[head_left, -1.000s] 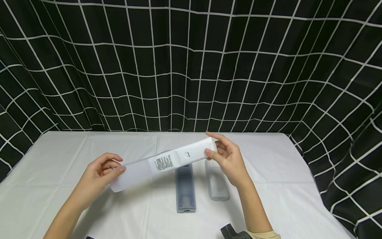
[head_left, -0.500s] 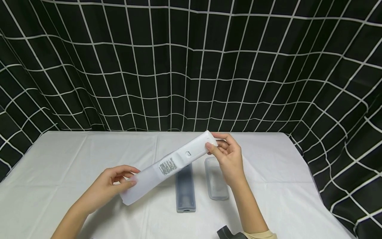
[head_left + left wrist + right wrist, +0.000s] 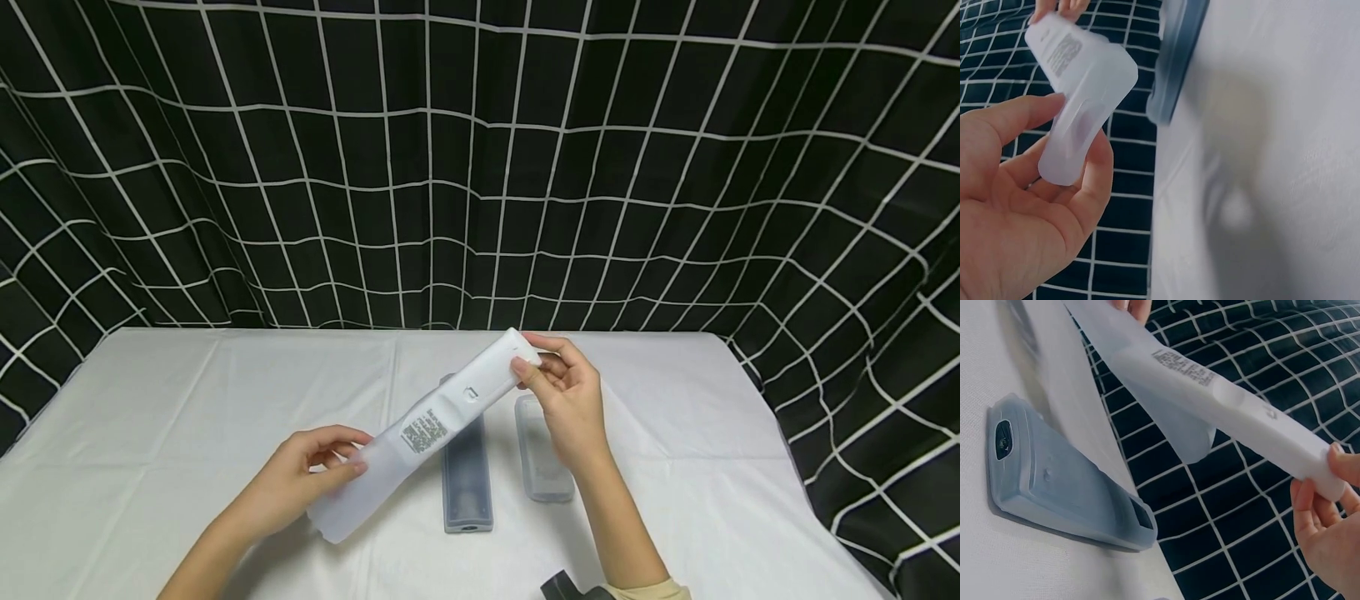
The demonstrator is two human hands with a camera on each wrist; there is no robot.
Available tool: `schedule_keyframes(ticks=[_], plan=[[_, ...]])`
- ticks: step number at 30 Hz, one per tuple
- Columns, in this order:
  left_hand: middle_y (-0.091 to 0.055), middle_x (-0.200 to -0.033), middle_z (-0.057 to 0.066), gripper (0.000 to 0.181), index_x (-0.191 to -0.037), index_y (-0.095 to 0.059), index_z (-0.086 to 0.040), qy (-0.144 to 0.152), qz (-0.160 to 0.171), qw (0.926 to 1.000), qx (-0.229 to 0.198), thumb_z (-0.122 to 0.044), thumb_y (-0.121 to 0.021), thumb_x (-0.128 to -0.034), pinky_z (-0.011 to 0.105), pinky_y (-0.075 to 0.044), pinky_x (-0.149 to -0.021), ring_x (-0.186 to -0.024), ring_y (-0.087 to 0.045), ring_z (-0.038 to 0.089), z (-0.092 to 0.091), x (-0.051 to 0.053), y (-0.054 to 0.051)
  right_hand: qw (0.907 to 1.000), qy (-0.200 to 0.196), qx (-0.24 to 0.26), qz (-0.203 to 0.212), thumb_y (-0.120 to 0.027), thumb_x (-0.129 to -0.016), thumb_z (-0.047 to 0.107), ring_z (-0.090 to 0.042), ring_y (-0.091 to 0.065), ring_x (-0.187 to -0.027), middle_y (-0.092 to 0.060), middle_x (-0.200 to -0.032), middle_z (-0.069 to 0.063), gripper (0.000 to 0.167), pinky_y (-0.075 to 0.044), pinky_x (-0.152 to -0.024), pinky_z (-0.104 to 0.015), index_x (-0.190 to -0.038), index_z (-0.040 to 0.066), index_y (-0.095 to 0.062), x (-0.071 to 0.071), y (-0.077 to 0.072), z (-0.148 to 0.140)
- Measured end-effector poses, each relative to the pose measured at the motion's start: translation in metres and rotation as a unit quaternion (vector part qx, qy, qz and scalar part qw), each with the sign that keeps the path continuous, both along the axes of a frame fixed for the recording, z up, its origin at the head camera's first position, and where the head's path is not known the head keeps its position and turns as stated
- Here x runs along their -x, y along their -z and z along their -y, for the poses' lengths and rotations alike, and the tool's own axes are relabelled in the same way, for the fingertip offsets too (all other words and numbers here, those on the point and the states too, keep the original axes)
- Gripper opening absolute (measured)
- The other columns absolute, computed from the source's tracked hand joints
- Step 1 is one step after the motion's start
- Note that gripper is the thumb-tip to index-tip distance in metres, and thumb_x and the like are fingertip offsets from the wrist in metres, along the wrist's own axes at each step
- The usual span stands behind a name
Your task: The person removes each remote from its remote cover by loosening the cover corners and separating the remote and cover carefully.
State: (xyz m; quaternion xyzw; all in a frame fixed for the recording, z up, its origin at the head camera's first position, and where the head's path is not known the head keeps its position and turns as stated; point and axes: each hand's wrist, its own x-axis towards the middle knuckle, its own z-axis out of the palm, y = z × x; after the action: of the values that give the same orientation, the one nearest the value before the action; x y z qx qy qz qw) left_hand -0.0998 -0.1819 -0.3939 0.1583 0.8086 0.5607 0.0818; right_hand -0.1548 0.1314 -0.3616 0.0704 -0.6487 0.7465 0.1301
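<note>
A white remote control [image 3: 487,375] with a printed label hangs tilted above the table, its lower part inside a translucent sleeve [image 3: 356,498]. My right hand [image 3: 573,404] pinches the bare upper end of the remote between thumb and fingers. Lower down, my left hand [image 3: 311,471] holds the sleeve, with the thumb on the near face and fingers behind. The left wrist view shows the sleeve's end [image 3: 1063,156] between thumb and fingers. Seen from the right wrist, a loose flap of the sleeve [image 3: 1188,437] stands away from the remote's underside.
A dark remote in a bluish translucent cover [image 3: 467,492] lies on the white-clothed table [image 3: 187,400] below the held remote. To its right lies a clear, rounded rectangular case [image 3: 546,467]. A black curtain with a white grid [image 3: 450,167] stands behind the table.
The remote and sleeve have tilted more steeply, the left end coming down and toward the right. My left hand has moved right and down with it; my right hand stays nearly in place.
</note>
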Motion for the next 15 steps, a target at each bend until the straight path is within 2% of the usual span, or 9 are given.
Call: schedule_keyframes(ticks=[6, 11, 15], plan=[[-0.072, -0.104, 0.011, 0.031, -0.125, -0.068, 0.007, 0.006, -0.004, 0.9999, -0.009, -0.006, -0.072, -0.0974, 0.022, -0.054, -0.069, -0.082, -0.062, 0.006, -0.005, -0.001, 0.002, 0.9999, 0.006, 0.001, 0.009, -0.065, -0.097, -0.013, -0.009, -0.068, -0.082, -0.074, -0.097, 0.007, 0.034, -0.060, -0.075, -0.021, -0.131, -0.012, -0.061, 0.000, 0.000, 0.002], [-0.073, -0.103, 0.010, 0.029, -0.123, -0.068, 0.007, 0.013, -0.010, 0.9999, -0.003, -0.004, -0.072, -0.0963, 0.022, -0.053, -0.070, -0.081, -0.061, 0.006, -0.010, -0.001, 0.006, 0.9999, -0.001, 0.001, 0.015, -0.063, -0.101, -0.009, -0.012, -0.070, -0.089, -0.074, -0.110, 0.002, 0.037, -0.065, -0.078, -0.030, -0.137, -0.010, -0.059, 0.000, 0.000, 0.005], [-0.073, -0.103, 0.010, 0.029, -0.123, -0.068, 0.006, 0.016, -0.006, 0.9999, 0.000, -0.005, -0.072, -0.0961, 0.022, -0.053, -0.070, -0.082, -0.062, 0.007, -0.012, -0.002, 0.009, 0.9998, -0.001, 0.011, 0.017, -0.063, -0.101, -0.009, -0.012, -0.070, -0.089, -0.072, -0.114, -0.001, 0.038, -0.066, -0.076, -0.034, -0.139, -0.012, -0.058, 0.000, 0.000, 0.006]])
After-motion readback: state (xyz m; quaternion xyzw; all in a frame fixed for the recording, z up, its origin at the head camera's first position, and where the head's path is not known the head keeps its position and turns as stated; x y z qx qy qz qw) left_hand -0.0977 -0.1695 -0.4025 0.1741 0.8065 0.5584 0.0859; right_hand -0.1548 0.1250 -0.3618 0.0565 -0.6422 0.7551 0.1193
